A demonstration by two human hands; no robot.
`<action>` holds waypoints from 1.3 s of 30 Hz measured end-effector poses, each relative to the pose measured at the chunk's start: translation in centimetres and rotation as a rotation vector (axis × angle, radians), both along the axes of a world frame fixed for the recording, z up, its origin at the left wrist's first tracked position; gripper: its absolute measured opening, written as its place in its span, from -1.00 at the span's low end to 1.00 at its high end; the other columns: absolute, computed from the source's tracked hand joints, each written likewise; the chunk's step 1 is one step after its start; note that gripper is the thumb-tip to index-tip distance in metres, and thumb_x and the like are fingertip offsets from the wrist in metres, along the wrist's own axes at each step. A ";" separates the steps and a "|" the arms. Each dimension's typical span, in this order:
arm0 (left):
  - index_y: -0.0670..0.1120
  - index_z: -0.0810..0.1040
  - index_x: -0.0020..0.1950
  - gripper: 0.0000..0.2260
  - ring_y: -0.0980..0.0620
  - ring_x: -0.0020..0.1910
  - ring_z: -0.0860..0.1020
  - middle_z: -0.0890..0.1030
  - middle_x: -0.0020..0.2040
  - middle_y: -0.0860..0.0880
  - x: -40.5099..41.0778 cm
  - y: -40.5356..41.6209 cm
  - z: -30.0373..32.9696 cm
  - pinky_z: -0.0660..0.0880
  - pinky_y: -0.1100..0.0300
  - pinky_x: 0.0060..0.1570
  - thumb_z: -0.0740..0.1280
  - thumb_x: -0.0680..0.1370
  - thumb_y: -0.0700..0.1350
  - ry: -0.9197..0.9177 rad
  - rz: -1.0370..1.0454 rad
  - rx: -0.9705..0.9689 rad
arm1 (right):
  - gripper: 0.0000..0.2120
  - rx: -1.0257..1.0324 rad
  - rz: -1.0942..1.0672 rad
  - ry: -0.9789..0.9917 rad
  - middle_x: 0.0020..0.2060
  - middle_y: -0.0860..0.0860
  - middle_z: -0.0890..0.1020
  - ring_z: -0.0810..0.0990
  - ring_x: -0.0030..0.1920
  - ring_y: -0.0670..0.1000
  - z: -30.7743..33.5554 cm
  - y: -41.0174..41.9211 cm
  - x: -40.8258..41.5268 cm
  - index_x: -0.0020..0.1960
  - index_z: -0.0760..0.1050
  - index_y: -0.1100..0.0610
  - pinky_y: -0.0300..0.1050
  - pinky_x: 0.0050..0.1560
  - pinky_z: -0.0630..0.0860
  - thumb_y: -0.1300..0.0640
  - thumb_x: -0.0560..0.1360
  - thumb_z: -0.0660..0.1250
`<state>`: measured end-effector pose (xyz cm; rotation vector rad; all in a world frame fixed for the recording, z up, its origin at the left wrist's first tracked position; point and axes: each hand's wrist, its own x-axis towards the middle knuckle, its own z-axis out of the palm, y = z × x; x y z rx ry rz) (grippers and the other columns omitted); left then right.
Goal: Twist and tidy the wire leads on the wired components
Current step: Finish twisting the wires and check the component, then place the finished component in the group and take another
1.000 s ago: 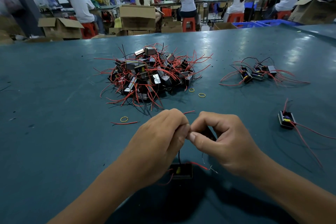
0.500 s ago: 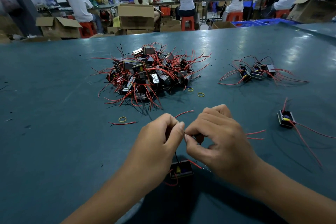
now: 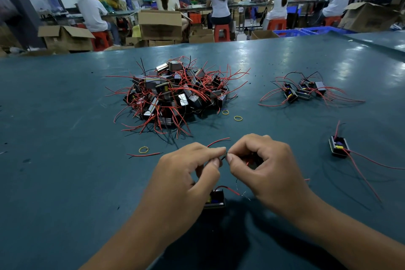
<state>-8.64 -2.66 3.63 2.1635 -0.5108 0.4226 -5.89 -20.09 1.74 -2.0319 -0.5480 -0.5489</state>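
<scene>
A small black component (image 3: 215, 199) with red and black leads lies on the teal table (image 3: 54, 160) under my hands. My left hand (image 3: 186, 177) and my right hand (image 3: 267, 171) meet fingertip to fingertip above it, both pinching its thin wire leads. A red lead end (image 3: 218, 141) sticks up past my left fingers. A big heap of black components with red wires (image 3: 175, 96) lies ahead. A small group of components (image 3: 304, 92) sits at the right, and a single component (image 3: 338, 146) lies nearer on the right.
Yellow rubber bands (image 3: 238, 118) lie near the heap, one band (image 3: 143, 149) beside a loose red wire (image 3: 144, 155). Long red leads trail from the single component towards the right edge. Beyond the table, seated workers, cardboard boxes (image 3: 161, 24) and blue crates.
Both hands have stayed together over the component and shifted slightly. My right hand's fingers have rolled, and the pinched leads between the fingertips have shifted. The camera has moved a little.
</scene>
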 end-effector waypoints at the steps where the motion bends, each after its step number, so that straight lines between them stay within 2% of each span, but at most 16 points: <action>1: -0.02 0.71 0.13 -0.73 0.25 -0.17 0.56 0.65 -0.13 0.15 0.0 0.0 0.0 0.33 0.49 -0.21 0.27 0.53 -0.10 0.023 -0.014 -0.016 | -0.90 0.002 0.004 0.001 -0.40 -0.13 0.55 0.48 -0.32 -0.14 0.0 0.0 0.0 -0.31 0.56 0.04 -0.28 -0.15 0.30 0.13 0.39 0.39; 4: 0.00 0.71 0.13 -0.72 0.18 -0.11 0.57 0.63 -0.14 0.14 0.0 -0.1 0.0 0.34 0.46 -0.17 0.26 0.52 -0.09 0.074 -0.043 -0.060 | -0.90 0.001 0.013 -0.007 -0.39 -0.13 0.56 0.48 -0.30 -0.15 0.1 0.0 -0.1 -0.30 0.57 0.03 -0.28 -0.16 0.30 0.14 0.39 0.39; 10: 0.05 0.71 0.12 -0.72 0.16 -0.20 0.52 0.58 -0.16 0.10 0.1 -0.1 -0.1 0.33 0.43 -0.19 0.27 0.52 -0.07 0.115 -0.054 -0.089 | -0.91 -0.010 0.010 -0.006 -0.37 -0.11 0.56 0.48 -0.27 -0.10 -0.1 -0.2 0.0 -0.29 0.57 0.05 -0.24 -0.18 0.31 0.14 0.39 0.39; 13: 0.07 0.73 0.02 -0.77 0.20 -0.27 0.50 0.60 -0.19 0.09 0.3 0.2 0.1 0.34 0.43 -0.23 0.28 0.51 -0.06 0.120 -0.046 -0.139 | -0.91 -0.052 0.041 -0.033 -0.37 -0.14 0.55 0.48 -0.27 -0.13 0.1 -0.4 0.2 -0.28 0.56 0.04 -0.26 -0.12 0.31 0.15 0.39 0.40; 16: 0.07 0.71 -0.12 -0.84 0.21 -0.29 0.51 0.63 -0.23 0.08 0.9 1.0 0.3 0.39 0.37 -0.25 0.32 0.49 -0.03 0.195 -0.041 -0.200 | -0.89 -0.208 0.086 -0.165 -0.38 -0.16 0.51 0.44 -0.30 -0.14 0.3 -0.7 0.4 -0.28 0.55 0.09 -0.12 -0.05 0.33 0.21 0.41 0.42; 18: 0.09 0.68 -0.08 -0.92 0.23 -0.23 0.53 0.62 -0.18 0.18 1.1 1.3 0.2 0.36 0.41 -0.22 0.39 0.52 -0.05 0.192 -0.060 -0.079 | -0.89 -0.221 0.098 -0.185 -0.37 -0.16 0.50 0.43 -0.28 -0.16 0.3 -0.8 0.5 -0.26 0.55 0.09 -0.15 -0.04 0.31 0.22 0.42 0.43; 21: 0.09 0.65 0.00 -0.93 0.16 -0.08 0.56 0.63 -0.10 0.18 1.4 1.3 -0.2 0.37 0.38 -0.12 0.43 0.56 -0.08 0.178 -0.119 0.063 | -0.92 -0.171 0.123 -0.122 -0.34 -0.18 0.52 0.45 -0.25 -0.20 0.3 -1.0 0.6 -0.21 0.57 0.06 -0.28 -0.07 0.29 0.17 0.45 0.42; 25: 0.03 0.65 -0.09 -0.96 0.18 -0.20 0.56 0.64 -0.22 0.11 1.8 1.5 -0.3 0.35 0.45 -0.15 0.42 0.55 -0.06 0.142 -0.115 0.050 | -0.94 -0.150 0.194 0.002 -0.29 -0.18 0.56 0.53 -0.22 -0.11 0.1 -1.2 0.8 -0.15 0.59 0.03 -0.20 -0.09 0.36 0.11 0.50 0.39; 31: 0.01 0.63 -0.14 -0.93 0.10 -0.19 0.55 0.61 -0.26 0.09 2.1 2.1 -0.3 0.36 0.46 -0.17 0.43 0.55 -0.09 0.110 -0.076 0.137 | -0.91 -0.126 0.162 0.036 -0.35 -0.10 0.58 0.51 -0.31 -0.07 0.0 -1.2 1.1 -0.19 0.60 0.09 -0.33 -0.23 0.36 0.12 0.49 0.37; 33: 0.01 0.63 -0.13 -0.93 0.12 -0.18 0.55 0.61 -0.25 0.10 2.2 2.1 -0.4 0.36 0.45 -0.15 0.43 0.55 -0.11 0.107 -0.057 0.155 | -0.91 -0.115 0.161 0.067 -0.36 -0.08 0.57 0.50 -0.34 -0.08 -0.1 -1.3 1.3 -0.18 0.59 0.09 -0.28 -0.27 0.39 0.16 0.51 0.39; 35: 0.02 0.61 -0.09 -0.94 0.15 -0.14 0.55 0.60 -0.22 0.15 2.2 2.1 -0.5 0.40 0.36 -0.06 0.43 0.55 -0.14 0.036 -0.015 0.193 | -0.93 -0.092 0.159 0.140 -0.34 -0.04 0.60 0.51 -0.33 -0.06 -0.3 -1.5 1.6 -0.12 0.56 0.06 -0.21 -0.25 0.45 0.18 0.53 0.40; 36: 0.03 0.60 -0.06 -0.94 0.16 -0.13 0.55 0.59 -0.19 0.17 2.2 2.2 -0.4 0.42 0.25 0.00 0.41 0.55 -0.14 -0.047 0.005 0.231 | -0.93 -0.081 0.152 0.183 -0.31 -0.04 0.61 0.53 -0.31 -0.06 -0.4 -1.7 1.7 -0.08 0.54 0.04 -0.20 -0.22 0.47 0.17 0.52 0.41; 38: 0.04 0.62 -0.01 -0.92 0.14 -0.07 0.53 0.57 -0.11 0.18 2.1 2.2 -0.3 0.42 0.06 0.03 0.38 0.53 -0.12 -0.217 -0.039 0.319 | -0.88 -0.080 0.142 0.244 -0.27 -0.04 0.63 0.56 -0.26 -0.03 -0.5 -1.9 2.0 -0.07 0.47 0.03 -0.16 -0.17 0.50 0.14 0.51 0.43; 39: 0.04 0.63 0.02 -0.90 0.09 -0.05 0.53 0.57 -0.06 0.17 2.0 2.2 -0.3 0.40 0.04 0.01 0.38 0.52 -0.08 -0.268 -0.092 0.376 | -0.87 -0.093 0.136 0.255 -0.26 -0.05 0.63 0.57 -0.24 -0.03 -0.6 -2.0 2.1 -0.08 0.46 0.05 -0.13 -0.14 0.50 0.13 0.52 0.42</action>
